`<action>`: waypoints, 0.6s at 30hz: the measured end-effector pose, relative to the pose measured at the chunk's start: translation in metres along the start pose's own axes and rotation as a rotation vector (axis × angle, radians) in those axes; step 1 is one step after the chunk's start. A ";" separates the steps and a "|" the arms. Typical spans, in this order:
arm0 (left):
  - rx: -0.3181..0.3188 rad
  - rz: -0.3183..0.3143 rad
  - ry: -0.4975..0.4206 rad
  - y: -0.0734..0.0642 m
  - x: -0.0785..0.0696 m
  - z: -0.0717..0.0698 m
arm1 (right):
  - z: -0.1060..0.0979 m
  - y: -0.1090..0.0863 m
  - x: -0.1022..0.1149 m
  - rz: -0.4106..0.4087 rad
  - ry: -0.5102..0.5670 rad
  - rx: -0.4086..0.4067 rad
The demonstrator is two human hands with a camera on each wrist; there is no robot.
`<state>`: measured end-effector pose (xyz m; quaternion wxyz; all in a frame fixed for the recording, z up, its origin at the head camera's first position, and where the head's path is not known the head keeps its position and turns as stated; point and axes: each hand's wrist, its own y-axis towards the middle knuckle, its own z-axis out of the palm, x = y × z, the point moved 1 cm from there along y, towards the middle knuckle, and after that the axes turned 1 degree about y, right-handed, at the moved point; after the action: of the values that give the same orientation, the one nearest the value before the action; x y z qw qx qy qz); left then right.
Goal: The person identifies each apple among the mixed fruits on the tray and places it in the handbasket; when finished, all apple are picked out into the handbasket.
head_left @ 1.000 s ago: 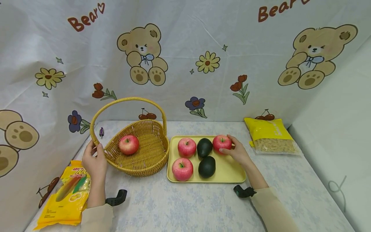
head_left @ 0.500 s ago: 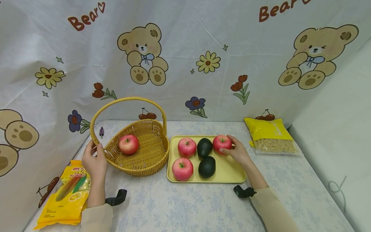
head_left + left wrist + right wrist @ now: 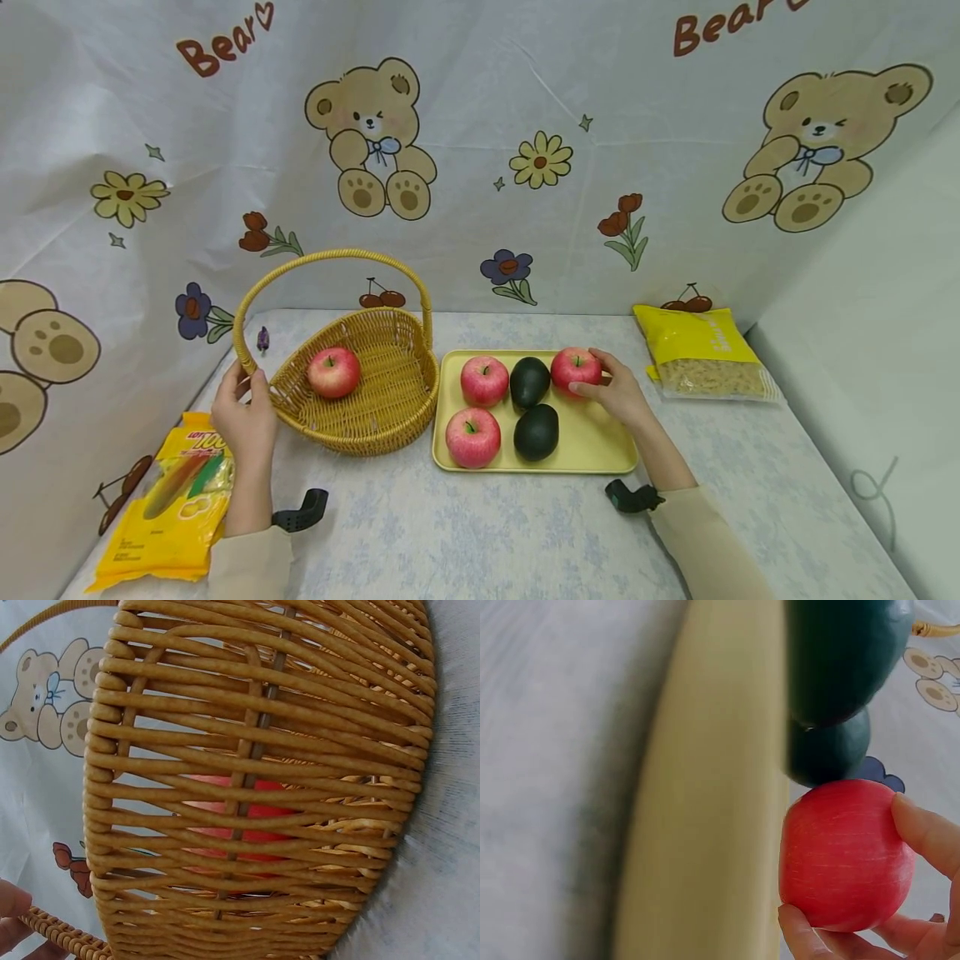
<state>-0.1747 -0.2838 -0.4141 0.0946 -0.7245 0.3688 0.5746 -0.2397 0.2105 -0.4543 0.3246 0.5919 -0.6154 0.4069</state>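
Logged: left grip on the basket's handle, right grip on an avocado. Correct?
The second half is wrong: the right grip holds an apple, as the right wrist view shows. The left grip is on the handle, as you logged.

Apples: four
Avocados: two
Wicker basket: one
Yellow tray: one
Yellow packets: two
Hands: two
Wrist cameras: two

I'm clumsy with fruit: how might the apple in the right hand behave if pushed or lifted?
The apple is round, so it may roll if pushed, though the avocado beside it or the tray's rim could stop it. Its smooth skin might slip slightly. It shows no dent where the right hand grips it, so is probably firm.
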 end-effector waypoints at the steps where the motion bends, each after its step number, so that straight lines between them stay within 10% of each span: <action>1: 0.000 0.001 0.001 0.000 0.000 0.000 | -0.001 0.000 0.001 -0.001 0.001 -0.003; 18: 0.000 -0.014 0.016 0.001 0.001 0.001 | 0.001 -0.022 0.050 -0.093 0.039 -0.030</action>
<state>-0.1758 -0.2846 -0.4150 0.0957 -0.7317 0.3643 0.5681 -0.2221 0.1869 -0.4083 0.3638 0.6068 -0.5870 0.3935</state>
